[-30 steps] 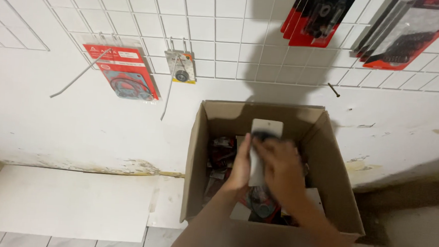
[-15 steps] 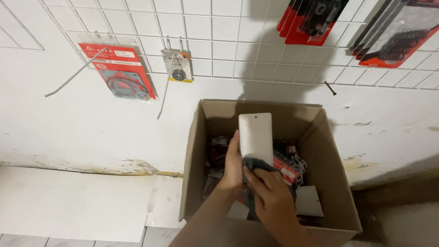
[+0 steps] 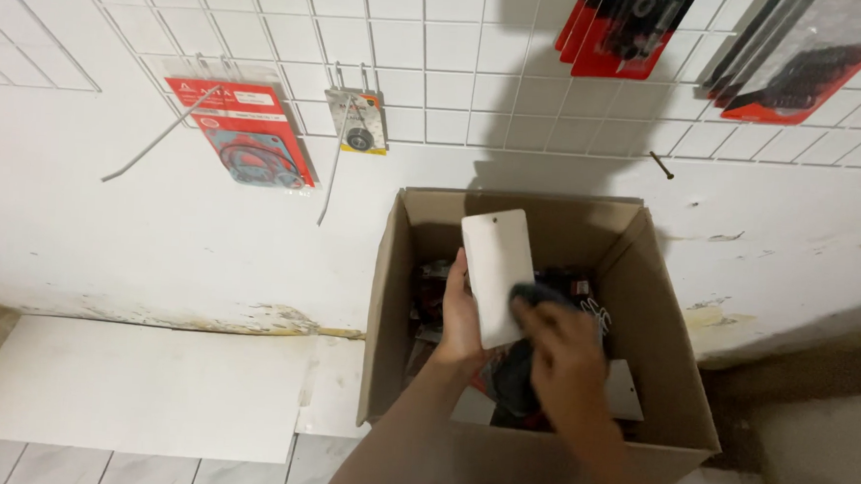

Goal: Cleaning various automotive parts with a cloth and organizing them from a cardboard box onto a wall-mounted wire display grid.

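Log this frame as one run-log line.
left hand: holds white card pack upright | right hand: touching pack's lower edge | under: open cardboard box of packaged parts | behind: wire grid wall

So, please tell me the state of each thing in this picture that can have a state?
Cardboard box: open, flaps up, partly filled with packaged parts.
White card: lifted above the box, held upright, back side showing.
Left hand: fingers closed on the white card's edge.
Right hand: over the box at the card's lower corner, blurred.
Wire hook: empty, sticking out from the grid.
Red gasket pack: hanging on the wire grid.
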